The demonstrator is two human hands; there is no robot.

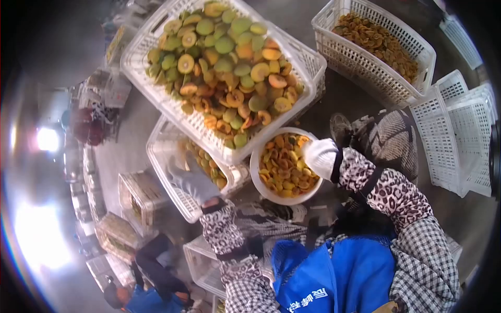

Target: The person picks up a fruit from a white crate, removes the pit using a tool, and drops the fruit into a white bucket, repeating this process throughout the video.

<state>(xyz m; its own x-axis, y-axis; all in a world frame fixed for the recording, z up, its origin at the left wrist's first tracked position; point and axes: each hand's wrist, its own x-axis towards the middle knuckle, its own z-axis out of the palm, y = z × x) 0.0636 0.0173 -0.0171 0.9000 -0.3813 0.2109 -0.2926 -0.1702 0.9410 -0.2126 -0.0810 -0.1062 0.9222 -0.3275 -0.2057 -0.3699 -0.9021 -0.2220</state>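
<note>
My left hand point(192, 180), in a pale grey glove, is over a white plastic crate point(156, 143) that holds yellow-green fruit halves point(211, 169). Its fingers look stretched apart, slightly blurred, with nothing visible in them. At the right rim of a round white bucket point(255, 175) is my right hand point(320, 157) in a white glove, its fingertips pointing in over orange and yellow fruit halves point(282, 169). How those fingers are closed is hidden. Beyond both hands, a large white crate point(180, 117) is heaped with green and orange fruit point(224, 68), many of them halved.
Another white crate point(360, 70) at the upper right contains orange-brown fruit pieces point(378, 44). White crates point(451, 138) stand stacked at the right. More crates point(138, 195) are at the left. A person in blue point(148, 300) is at the lower left.
</note>
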